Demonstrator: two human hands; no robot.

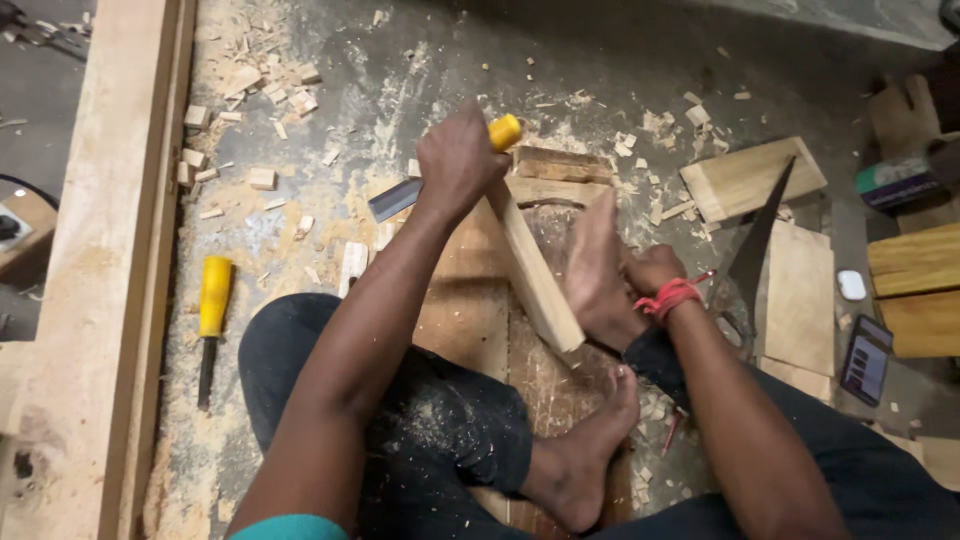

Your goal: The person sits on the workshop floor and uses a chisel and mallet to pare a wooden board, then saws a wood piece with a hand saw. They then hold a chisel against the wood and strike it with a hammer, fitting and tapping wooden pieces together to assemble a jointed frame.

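The left hand point(458, 160) is clenched on a yellow-handled chisel point(440, 170) at the far end of the wooden strip point(530, 270). The right hand point(652, 268) grips something beside the strip; its fingers are hidden behind the foot point(598, 270) pinning the strip. Chips point(265, 95) surround the strip: cutting is well advanced, unfinished.

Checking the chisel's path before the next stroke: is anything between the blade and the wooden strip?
Nothing visible. The left hand holds the chisel right beside the wooden strip. The right hand sits behind the foot pinning the strip.
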